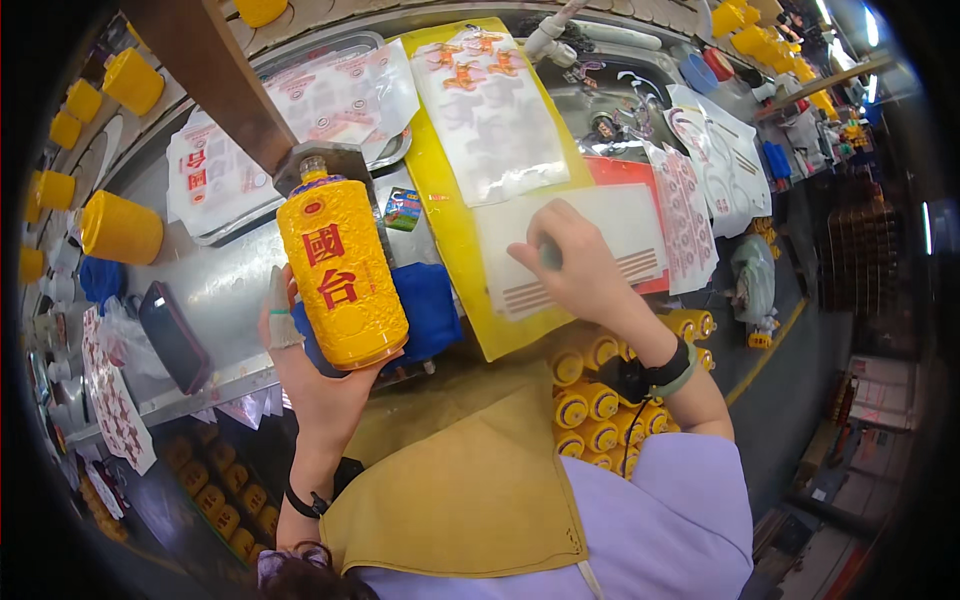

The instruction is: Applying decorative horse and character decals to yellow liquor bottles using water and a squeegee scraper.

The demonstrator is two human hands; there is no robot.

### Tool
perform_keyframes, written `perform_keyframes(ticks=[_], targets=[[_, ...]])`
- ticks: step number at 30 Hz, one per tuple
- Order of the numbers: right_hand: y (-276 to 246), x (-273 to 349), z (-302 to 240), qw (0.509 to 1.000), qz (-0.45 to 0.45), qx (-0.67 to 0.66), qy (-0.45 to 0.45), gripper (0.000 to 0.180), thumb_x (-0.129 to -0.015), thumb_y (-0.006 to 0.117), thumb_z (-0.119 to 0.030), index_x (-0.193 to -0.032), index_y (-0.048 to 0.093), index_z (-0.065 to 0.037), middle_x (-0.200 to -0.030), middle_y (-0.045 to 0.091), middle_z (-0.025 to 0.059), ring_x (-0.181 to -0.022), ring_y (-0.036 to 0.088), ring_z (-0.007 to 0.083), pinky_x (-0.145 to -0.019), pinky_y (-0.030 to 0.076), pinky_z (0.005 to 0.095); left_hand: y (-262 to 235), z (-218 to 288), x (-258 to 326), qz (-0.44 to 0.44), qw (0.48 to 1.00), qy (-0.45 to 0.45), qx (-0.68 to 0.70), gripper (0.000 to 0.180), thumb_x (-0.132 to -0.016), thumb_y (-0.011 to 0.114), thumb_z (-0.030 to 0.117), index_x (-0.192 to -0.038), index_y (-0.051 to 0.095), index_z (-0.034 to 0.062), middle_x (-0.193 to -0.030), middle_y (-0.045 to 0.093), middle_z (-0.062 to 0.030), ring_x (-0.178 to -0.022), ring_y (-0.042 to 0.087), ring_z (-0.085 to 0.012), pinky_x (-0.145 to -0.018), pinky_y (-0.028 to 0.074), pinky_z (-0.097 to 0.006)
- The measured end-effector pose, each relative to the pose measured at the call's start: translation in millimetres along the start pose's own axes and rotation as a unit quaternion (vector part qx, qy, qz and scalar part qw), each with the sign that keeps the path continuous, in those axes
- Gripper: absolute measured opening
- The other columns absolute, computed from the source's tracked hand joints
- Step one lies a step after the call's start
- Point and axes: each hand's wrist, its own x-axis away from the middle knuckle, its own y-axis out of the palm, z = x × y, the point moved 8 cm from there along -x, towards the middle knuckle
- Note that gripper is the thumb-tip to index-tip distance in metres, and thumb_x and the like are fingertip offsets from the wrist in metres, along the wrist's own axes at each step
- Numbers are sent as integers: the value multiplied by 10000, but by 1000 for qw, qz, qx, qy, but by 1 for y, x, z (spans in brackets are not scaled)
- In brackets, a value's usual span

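Over the bench (235, 275), the left hand (325, 395) grasps the yellow bottle (342, 270), half-open around it; the right hand (575, 255) curls almost closed by the striped sheet (625, 215), contents unclear: probably strip-picking, needing delicacy next

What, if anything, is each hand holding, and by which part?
Left hand: yellow bottle, held by its lower end. Right hand: curled over the white sheet; whether it holds anything cannot be told.
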Motion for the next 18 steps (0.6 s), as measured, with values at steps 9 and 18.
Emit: perform_keyframes(ticks=[9, 18], targets=[[-62, -3, 107, 984, 26, 163, 71, 206, -905, 734, -230, -933, 681, -33, -925, 640, 150, -886, 644, 349, -799, 510, 422, -1, -2, 0, -5, 1000, -10, 7, 1231, -573, 1000, 181, -1571, 297, 20, -1484, 463, -149, -1329, 474, -286, -1152, 338, -415], [-214, -38, 325, 927, 39, 283, 245, 286, -904, 678, -276, -1085, 759, -70, -1033, 743, 203, -977, 711, 353, -865, 539, 416, -2, -1, -2, -6, 1000, -4, -29, 1244, -563, 1009, 236, -1562, 308, 0, -1477, 488, -162, -1319, 493, -282, -1141, 350, -415]])
